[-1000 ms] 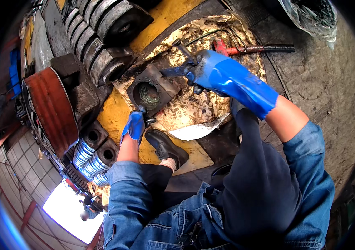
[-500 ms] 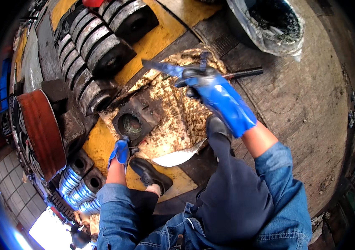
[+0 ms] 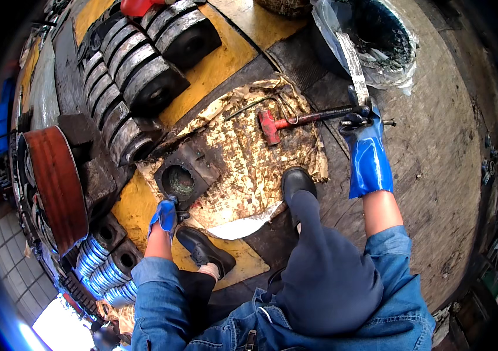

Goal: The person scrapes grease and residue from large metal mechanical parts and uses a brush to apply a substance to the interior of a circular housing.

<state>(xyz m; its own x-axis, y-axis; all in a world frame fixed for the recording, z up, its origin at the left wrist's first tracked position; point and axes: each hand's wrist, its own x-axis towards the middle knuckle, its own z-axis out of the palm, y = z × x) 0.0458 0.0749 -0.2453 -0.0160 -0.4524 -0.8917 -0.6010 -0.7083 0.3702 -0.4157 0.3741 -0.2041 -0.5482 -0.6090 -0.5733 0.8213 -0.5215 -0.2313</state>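
In a blue glove with blackened fingers, my right hand (image 3: 364, 126) is closed around a long flat scraper (image 3: 351, 65), its worn pale blade pointing away from me toward a lined bucket. A short dark rod also crosses the fist. A hammer (image 3: 271, 127) with a red head lies on a stained sheet (image 3: 243, 181); its black handle ends at my right hand. My gloved left hand (image 3: 166, 214) grips the near corner of a dark metal block (image 3: 164, 175), though its blackened fingers show only in part. Greenish residue lies inside the block's round hole.
Rows of heavy, rounded metal blocks (image 3: 138, 73) stand at the far left, a large rust-red ring (image 3: 59, 187) nearer. At the far right is the plastic-lined bucket (image 3: 325, 44) holding dark, wet-looking bits. My shoes (image 3: 205, 251) stand at the sheet's near edge.
My right hand has moved right with the scraper, swinging its blade from pointing left to pointing away. The hammer's head, hidden before, now shows. My left hand stays at the block.
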